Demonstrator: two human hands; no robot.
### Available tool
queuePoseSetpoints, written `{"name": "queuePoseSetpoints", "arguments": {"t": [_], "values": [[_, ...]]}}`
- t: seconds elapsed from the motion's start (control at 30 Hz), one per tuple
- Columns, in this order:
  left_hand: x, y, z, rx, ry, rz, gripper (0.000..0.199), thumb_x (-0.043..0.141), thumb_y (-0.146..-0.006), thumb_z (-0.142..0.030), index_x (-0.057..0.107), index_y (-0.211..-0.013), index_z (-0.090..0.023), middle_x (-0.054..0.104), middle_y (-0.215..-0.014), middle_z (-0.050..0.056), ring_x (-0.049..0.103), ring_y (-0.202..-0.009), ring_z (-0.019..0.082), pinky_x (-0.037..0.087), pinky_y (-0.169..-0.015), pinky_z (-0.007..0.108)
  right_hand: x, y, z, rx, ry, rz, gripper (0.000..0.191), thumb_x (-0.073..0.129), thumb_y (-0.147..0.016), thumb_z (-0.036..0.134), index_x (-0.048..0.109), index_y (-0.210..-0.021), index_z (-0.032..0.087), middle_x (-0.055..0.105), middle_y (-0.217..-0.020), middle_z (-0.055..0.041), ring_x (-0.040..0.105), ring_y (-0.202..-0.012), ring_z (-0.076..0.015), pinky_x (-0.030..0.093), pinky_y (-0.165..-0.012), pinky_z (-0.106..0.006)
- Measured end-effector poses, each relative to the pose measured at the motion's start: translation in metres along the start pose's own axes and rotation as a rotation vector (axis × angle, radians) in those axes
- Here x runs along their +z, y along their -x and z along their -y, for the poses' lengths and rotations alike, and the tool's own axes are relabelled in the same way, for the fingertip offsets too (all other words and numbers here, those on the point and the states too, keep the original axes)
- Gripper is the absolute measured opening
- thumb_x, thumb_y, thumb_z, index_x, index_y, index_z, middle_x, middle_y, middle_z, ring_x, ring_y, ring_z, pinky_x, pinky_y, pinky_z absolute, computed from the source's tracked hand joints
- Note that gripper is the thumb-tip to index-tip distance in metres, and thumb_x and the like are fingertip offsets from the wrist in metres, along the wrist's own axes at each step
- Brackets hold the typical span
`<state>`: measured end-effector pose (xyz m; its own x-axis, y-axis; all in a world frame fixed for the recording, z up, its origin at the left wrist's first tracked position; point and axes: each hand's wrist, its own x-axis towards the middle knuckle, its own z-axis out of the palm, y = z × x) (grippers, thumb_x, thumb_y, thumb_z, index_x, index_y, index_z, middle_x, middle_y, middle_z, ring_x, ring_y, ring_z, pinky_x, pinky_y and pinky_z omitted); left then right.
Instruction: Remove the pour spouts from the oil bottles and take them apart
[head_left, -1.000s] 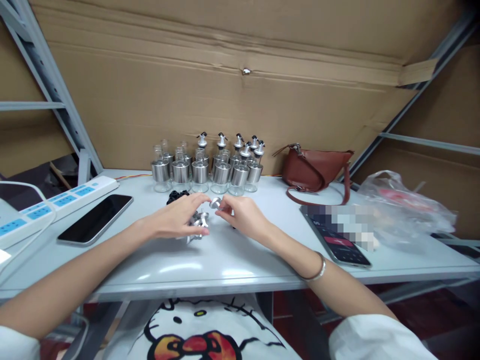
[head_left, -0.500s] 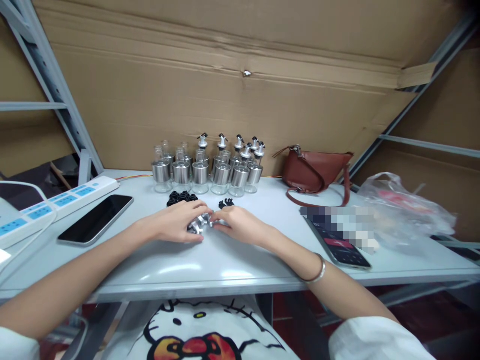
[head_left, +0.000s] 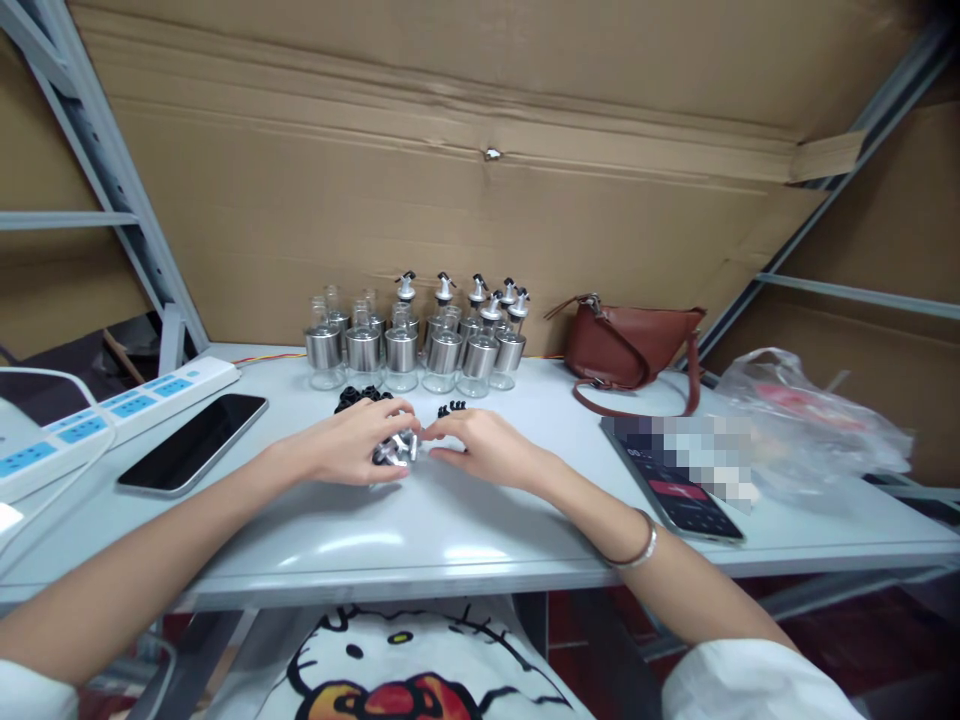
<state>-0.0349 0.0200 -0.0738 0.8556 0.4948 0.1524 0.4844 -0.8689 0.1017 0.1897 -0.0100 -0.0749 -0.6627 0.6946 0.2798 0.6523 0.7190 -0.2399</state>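
My left hand [head_left: 360, 440] curves around a small pile of silver metal parts [head_left: 401, 446], its fingers apart over and beside them. Just right of the pile is my right hand [head_left: 480, 446], fingers apart and pointing toward it, with nothing visible between them. Black round parts [head_left: 361, 397] lie in a cluster behind my left hand. Some small black pieces [head_left: 452, 408] sit behind my right hand, which partly hides them. Farther back stand several glass bottles with steel sleeves [head_left: 401, 351]; several at the right rear carry silver pourer tops [head_left: 478, 289].
A dark phone [head_left: 193, 443] and a white power strip [head_left: 135, 405] lie at left. On the right are a brown bag [head_left: 637, 345], a second phone [head_left: 675, 490] and a clear plastic bag [head_left: 817, 420]. Cardboard [head_left: 375, 200] rises behind the table [head_left: 480, 540].
My right hand's fingertips have drawn slightly away from the silver parts. My left hand remains around the pile, and the view has shifted slightly.
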Motion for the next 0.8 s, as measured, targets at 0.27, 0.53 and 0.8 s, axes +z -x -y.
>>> {"name": "queuePoseSetpoints", "arguments": {"t": [0.27, 0.53, 0.8], "values": [[-0.004, -0.001, -0.004, 0.004, -0.015, -0.017, 0.033, 0.051, -0.086, -0.04, 0.047, -0.112, -0.019, 0.053, -0.12, 0.01, 0.054, -0.102, 0.025, 0.037, -0.09, 0.037, -0.006, -0.005, -0.032, 0.162, -0.021, -0.471, 0.011, 0.055, -0.083, 0.016, 0.063, -0.091, 0.019, 0.067, -0.094, -0.0063, 0.061, -0.089, -0.0201, 0.048, -0.083, -0.033], [-0.004, -0.002, -0.004, 0.006, -0.033, -0.042, 0.031, 0.05, -0.087, -0.041, 0.049, -0.108, -0.019, 0.056, -0.116, 0.01, 0.054, -0.099, 0.025, 0.036, -0.089, 0.036, -0.004, -0.008, -0.086, 0.328, 0.064, -0.568, 0.04, 0.059, -0.079, 0.019, 0.053, -0.118, 0.022, 0.044, -0.129, -0.0135, 0.043, -0.124, -0.0264, 0.036, -0.103, -0.045], [-0.006, -0.002, -0.006, 0.006, -0.029, -0.037, 0.028, 0.049, -0.087, -0.041, 0.049, -0.105, -0.019, 0.057, -0.113, 0.009, 0.054, -0.096, 0.024, 0.036, -0.087, 0.035, 0.0, -0.006, -0.105, 0.316, 0.15, -0.434, 0.05, 0.057, -0.083, 0.024, 0.045, -0.131, 0.021, 0.035, -0.144, -0.0144, 0.034, -0.133, -0.0284, 0.031, -0.108, -0.048]]}}
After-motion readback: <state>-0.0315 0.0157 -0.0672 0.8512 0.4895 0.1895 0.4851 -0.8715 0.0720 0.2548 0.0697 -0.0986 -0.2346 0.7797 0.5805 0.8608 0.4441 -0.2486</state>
